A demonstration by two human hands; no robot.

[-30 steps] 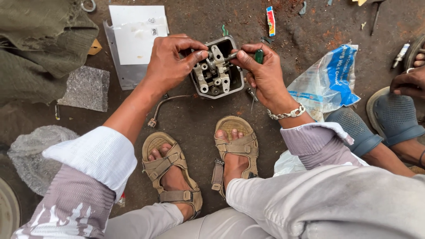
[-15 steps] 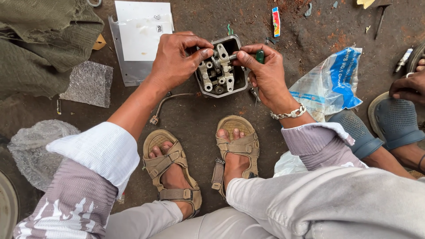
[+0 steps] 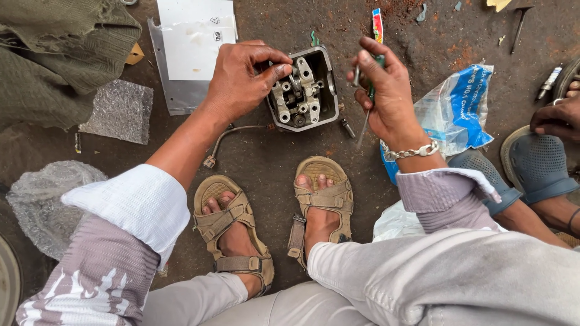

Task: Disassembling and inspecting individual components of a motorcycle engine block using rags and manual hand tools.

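A grey metal engine cylinder head (image 3: 317, 111) with rocker arms lies on the dirty ground ahead of my sandalled feet. My left hand (image 3: 241, 78) rests on its left side, thumb and fingers pinching a part among the rocker arms. My right hand (image 3: 383, 93) hovers just right of the block, apart from it, and grips a green-handled screwdriver (image 3: 367, 121) whose thin shaft points down toward the ground. A metal bracelet circles my right wrist.
A white sheet on a metal plate (image 3: 193, 42) lies behind the block. Bubble wrap (image 3: 121, 111), an olive cloth (image 3: 54, 54), a blue and white plastic bag (image 3: 459, 108) and a loose wire (image 3: 229, 136) surround it. Another person's hand (image 3: 556, 121) and sandalled foot sit at right.
My right hand has pulled the screwdriver away from the cylinder head and lifted it to the right. My left hand stays on the block's left side.
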